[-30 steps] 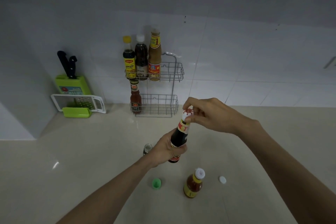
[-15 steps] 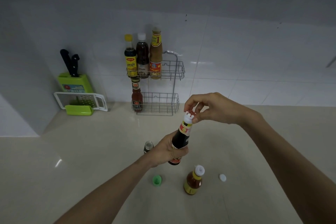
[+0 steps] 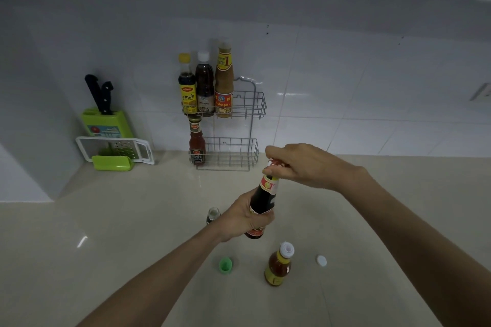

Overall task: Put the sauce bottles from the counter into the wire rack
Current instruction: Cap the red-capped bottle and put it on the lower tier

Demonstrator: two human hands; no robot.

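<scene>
Dark glass: the sauce bottle (image 3: 261, 200) is held tilted above the counter (image 3: 106, 247), well short of the wire rack (image 3: 240, 127) on the tiled wall. The left hand (image 3: 243, 216) is wrapped closed around its lower body. The right hand (image 3: 305, 164) pinches the red cap (image 3: 276, 163) at the neck with closed fingertips. An orange sauce bottle (image 3: 279, 265) stands upright below, between a green cap (image 3: 225, 265) and a white cap (image 3: 321, 260). The rack's upper shelf holds three bottles; the lower holds one.
</scene>
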